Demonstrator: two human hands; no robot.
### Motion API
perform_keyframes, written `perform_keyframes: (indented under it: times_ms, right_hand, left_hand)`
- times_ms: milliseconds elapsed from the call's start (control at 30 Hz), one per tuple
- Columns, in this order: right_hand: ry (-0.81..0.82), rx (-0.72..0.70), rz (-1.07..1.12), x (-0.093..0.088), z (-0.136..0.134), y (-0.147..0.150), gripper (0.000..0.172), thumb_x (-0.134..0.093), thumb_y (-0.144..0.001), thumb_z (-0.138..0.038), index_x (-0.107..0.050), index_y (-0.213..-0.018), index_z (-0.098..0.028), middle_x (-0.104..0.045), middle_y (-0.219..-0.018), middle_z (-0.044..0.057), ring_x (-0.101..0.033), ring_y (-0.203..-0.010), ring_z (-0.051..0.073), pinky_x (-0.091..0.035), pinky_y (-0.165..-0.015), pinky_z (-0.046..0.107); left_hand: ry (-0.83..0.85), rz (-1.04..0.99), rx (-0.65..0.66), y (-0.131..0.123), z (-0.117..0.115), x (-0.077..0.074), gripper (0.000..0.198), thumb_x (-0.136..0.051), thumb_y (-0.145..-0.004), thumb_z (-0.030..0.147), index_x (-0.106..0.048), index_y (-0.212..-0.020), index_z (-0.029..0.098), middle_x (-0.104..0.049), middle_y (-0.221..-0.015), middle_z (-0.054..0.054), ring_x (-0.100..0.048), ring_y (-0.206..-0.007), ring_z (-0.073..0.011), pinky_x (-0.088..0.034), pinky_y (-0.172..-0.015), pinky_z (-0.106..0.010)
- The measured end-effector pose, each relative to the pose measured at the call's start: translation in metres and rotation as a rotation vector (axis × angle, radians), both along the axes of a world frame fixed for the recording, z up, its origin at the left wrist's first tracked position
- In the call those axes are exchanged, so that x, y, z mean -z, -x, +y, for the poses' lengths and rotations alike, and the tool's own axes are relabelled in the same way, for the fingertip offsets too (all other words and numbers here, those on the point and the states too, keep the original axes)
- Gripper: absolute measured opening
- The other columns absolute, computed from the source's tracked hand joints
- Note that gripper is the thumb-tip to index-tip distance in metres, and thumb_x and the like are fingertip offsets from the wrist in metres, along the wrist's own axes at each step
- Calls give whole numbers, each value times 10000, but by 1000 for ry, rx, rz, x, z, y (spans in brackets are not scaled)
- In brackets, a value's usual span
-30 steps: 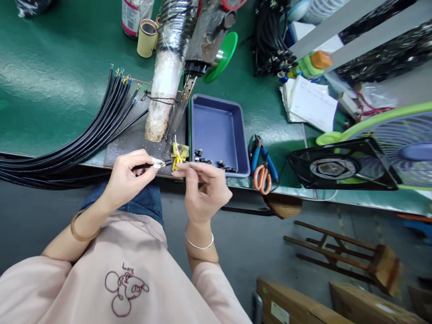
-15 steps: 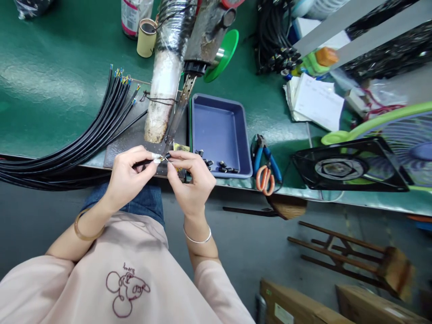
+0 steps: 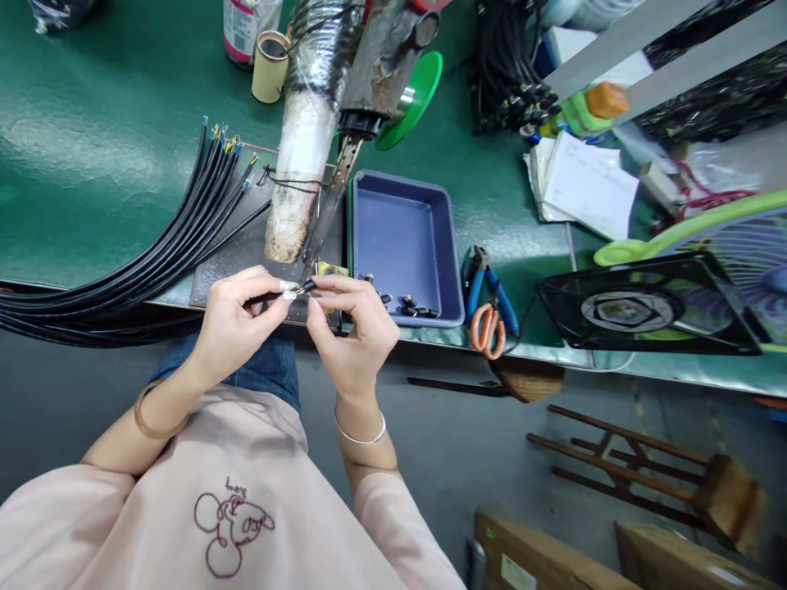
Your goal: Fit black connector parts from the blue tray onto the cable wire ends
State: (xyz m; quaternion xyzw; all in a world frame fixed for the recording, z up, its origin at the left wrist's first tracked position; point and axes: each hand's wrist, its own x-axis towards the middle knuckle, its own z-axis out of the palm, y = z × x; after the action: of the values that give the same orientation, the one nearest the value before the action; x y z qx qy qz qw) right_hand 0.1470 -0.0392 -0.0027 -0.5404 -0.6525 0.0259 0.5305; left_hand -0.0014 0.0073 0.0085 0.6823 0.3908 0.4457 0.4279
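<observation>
My left hand [image 3: 237, 315] pinches a black cable [image 3: 261, 297] close to its stripped end. My right hand [image 3: 353, 324] holds a small black connector [image 3: 306, 287] between thumb and fingers, right against the cable's wire ends. Just above both hands is the metal tip of a soldering tool [image 3: 329, 201], beside a white wrapped tube [image 3: 292, 180]. A bundle of black cables [image 3: 178, 221] with bared coloured wires lies to the left. Several small black connectors [image 3: 418, 308] rest in the blue-grey tray [image 3: 458, 254] on the right.
Blue-handled pliers [image 3: 501, 295] and orange-handled scissors [image 3: 488, 330] lie right of the tray. Farther right are papers [image 3: 590, 188] and a black square fan [image 3: 645, 307]. A green spool [image 3: 424, 98] and a cardboard tube [image 3: 269, 70] stand behind. A wooden stool [image 3: 707, 492] is on the floor.
The view has shifted slightly. Both hands stay together at the cable end, with only tiny finger movement on the connector.
</observation>
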Motion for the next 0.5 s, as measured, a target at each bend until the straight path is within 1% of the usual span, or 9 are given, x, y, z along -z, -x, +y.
perform_keyframes:
  times_ms: [267, 500]
  right_hand:
    - [5, 10, -14, 2, 1, 0, 143, -687, -875, -83, -652, -848, -219, -763, -929, 15, -738, -894, 160, -615, -819, 330]
    - [-2, 34, -39, 0, 1, 2, 127, -694, -883, -106, -667, -858, -228, -765, -950, 18, -741, -905, 166, -622, -807, 332]
  left_hand:
    - [6, 19, -12, -2, -1, 0, 135, -649, -826, 104, -748, -740, 134, -549, -625, 21, -425, -521, -64, -331, -483, -188]
    - [-1, -21, -31, -1, -1, 0, 124, -657, -829, 109, -752, -753, 135, -563, -641, 19, -437, -530, -63, -342, -491, -187]
